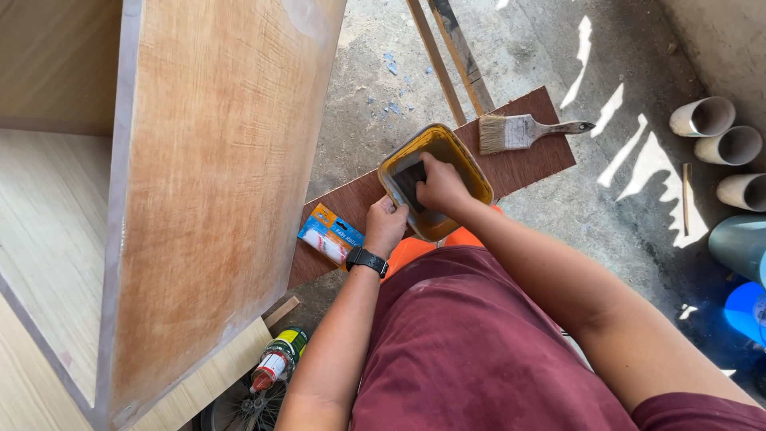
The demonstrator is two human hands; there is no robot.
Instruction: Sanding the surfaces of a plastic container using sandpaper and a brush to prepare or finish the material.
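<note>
The cabinet panel (215, 183) is stained, streaky wood; the tray (435, 179) glossy plastic; the board (511, 164) smooth brown plywood; the floor (375, 96) rough concrete.

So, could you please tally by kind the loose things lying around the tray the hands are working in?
Paintbrush: 1
Blue and orange packet: 1
Bottle: 1
Cut pipe pieces: 3
Total: 6

The left hand grips the tray; the right hand presses a dark pad inside.

shirt: my maroon tee (479, 351), short-sleeved, faintly dusty
wrist: black watch (367, 260) on my left hand (385, 226)
</note>
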